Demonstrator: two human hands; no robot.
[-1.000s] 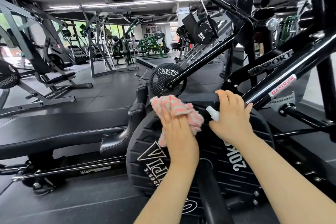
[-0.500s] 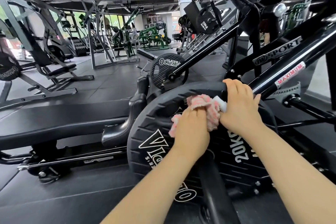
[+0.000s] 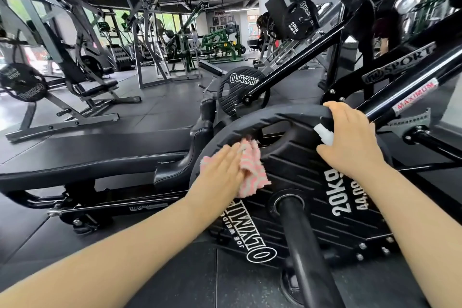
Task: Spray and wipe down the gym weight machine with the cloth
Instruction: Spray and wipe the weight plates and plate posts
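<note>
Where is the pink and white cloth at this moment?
In the head view, the pink and white cloth lies centre-frame under the left hand, pressed flat against the face of the 20kg weight plate, just below its grip opening.

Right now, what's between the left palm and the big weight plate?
In the head view, only the pink cloth: the left hand presses it flat against the weight plate.
</note>
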